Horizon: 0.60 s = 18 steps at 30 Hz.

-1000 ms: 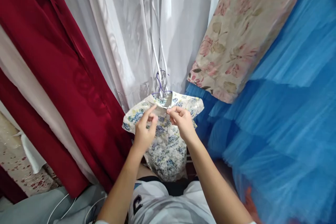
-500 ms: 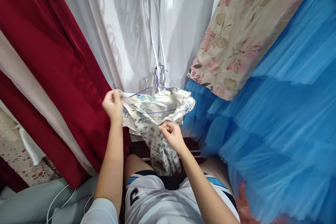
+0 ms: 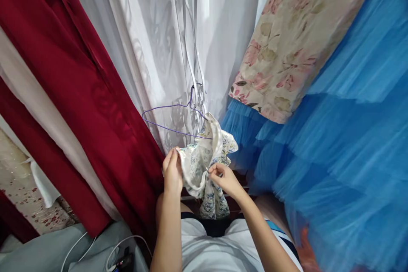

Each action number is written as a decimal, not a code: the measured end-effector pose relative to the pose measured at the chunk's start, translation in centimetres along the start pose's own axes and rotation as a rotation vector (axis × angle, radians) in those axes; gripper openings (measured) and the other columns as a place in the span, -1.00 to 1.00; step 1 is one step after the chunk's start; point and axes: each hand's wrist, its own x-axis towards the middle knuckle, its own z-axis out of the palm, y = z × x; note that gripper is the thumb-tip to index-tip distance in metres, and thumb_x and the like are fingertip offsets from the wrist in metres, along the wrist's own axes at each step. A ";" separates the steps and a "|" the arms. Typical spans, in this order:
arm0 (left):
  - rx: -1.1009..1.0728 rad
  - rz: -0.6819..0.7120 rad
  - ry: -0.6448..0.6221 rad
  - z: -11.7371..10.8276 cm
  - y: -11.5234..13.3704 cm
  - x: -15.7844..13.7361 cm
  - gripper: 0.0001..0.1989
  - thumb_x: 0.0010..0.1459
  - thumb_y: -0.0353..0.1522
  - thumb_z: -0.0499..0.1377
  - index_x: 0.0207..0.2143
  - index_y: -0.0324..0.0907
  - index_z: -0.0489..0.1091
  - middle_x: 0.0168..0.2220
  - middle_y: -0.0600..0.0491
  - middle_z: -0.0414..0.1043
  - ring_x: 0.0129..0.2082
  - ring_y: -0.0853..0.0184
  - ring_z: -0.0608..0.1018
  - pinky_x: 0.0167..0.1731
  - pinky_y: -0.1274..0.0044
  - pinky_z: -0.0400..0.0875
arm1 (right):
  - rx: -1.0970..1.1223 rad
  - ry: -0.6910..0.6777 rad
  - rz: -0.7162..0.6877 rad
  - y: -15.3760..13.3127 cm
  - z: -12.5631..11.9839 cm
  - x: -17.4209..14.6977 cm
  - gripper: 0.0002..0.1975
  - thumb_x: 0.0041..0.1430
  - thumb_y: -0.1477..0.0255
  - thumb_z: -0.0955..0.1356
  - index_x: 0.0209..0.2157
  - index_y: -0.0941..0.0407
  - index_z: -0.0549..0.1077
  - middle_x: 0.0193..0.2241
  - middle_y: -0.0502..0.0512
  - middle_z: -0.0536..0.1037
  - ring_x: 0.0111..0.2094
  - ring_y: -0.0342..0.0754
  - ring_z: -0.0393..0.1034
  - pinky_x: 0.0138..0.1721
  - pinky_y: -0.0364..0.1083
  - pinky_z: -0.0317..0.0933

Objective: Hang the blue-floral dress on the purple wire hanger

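Note:
A white floral dress (image 3: 215,199) hangs in front of me, its right shoulder still on a purple wire hanger (image 3: 165,107). The hanger's left arm is bare and out of the cloth. My left hand (image 3: 172,170) grips the left edge of the dress's neckline, below the hanger's left side. Fingers pinched, my right hand (image 3: 225,177) holds the middle of the neckline's front edge. Between the two hands the opening sags in a loop. The lower part of the dress hangs down between my knees.
White lacy drapery (image 3: 149,42) with hanging white straps (image 3: 188,46) lies behind the hanger. Dark red fabric (image 3: 95,93) hangs at left, a pink floral cloth (image 3: 274,59) and blue tulle (image 3: 344,148) at right. A grey cushion (image 3: 41,246) with white cables is at lower left.
My left hand has moved right and down, drawing the dress's left shoulder off the hanger, whose left arm is now exposed. My right hand has shifted slightly right and down, still gripping the neckline.

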 end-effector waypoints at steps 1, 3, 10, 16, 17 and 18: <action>0.029 0.011 -0.056 1.3 0.0 -0.9 -0.74 0.08 -0.20 0.30 -0.29 -0.21 0.46 -0.38 0.06 0.44 -0.39 0.42 0.49 -0.35 0.61 0.37 | -0.024 -0.047 -0.018 -0.2 -0.3 -0.4 -0.67 -0.11 0.43 0.45 -0.22 0.13 0.47 -0.35 0.04 0.52 -0.37 -0.06 0.37 -0.31 -0.10 0.23; 0.166 0.045 -0.168 3.7 0.0 -2.5 -0.76 0.16 -0.19 0.24 -0.26 -0.19 0.47 -0.37 0.06 0.44 -0.39 0.42 0.48 -0.36 0.62 0.36 | 0.013 -0.204 -0.056 -1.2 -0.7 -1.1 -0.32 -0.19 0.41 0.53 0.05 0.09 0.39 -0.08 0.11 0.50 -0.14 0.05 0.39 -0.08 -0.01 0.26; 0.609 0.180 -0.548 5.2 -1.4 -3.2 -0.61 0.22 -0.20 0.18 0.07 -0.10 0.38 -0.08 -0.04 0.47 -0.02 0.23 0.48 0.07 0.40 0.27 | 0.366 -0.236 0.067 -6.9 -2.5 -2.7 -0.60 0.15 0.18 0.39 -0.06 0.13 0.48 -0.28 0.09 0.57 -0.17 0.09 0.44 -0.04 0.06 0.29; 0.748 -0.190 -1.043 0.9 -5.1 -3.4 -0.52 0.23 -0.01 0.08 -0.16 -0.23 0.52 -0.20 -0.07 0.51 -0.17 0.19 0.50 -0.10 0.41 0.36 | 0.337 -0.175 0.191 -8.1 -7.4 -3.5 -0.68 0.01 0.20 0.48 -0.32 0.16 0.51 -0.45 0.03 0.53 -0.44 -0.05 0.40 -0.41 -0.12 0.29; 0.852 -0.159 -1.039 -0.1 -5.7 -3.4 -0.54 0.19 -0.02 0.13 -0.27 -0.24 0.54 -0.26 -0.06 0.51 -0.20 0.20 0.49 -0.12 0.42 0.35 | 0.293 -0.154 0.163 -8.0 -8.6 -3.5 -0.70 -0.01 0.22 0.49 -0.40 0.18 0.49 -0.51 0.00 0.49 -0.51 -0.10 0.35 -0.48 -0.16 0.23; 0.955 -0.098 -1.004 -1.1 -6.1 -3.2 -0.58 0.14 -0.03 0.19 -0.38 -0.23 0.53 -0.29 -0.04 0.50 -0.22 0.21 0.48 -0.12 0.42 0.34 | 0.238 -0.142 0.128 -7.8 -9.8 -3.2 -0.70 -0.02 0.24 0.50 -0.47 0.19 0.47 -0.57 -0.03 0.45 -0.57 -0.15 0.28 -0.54 -0.18 0.15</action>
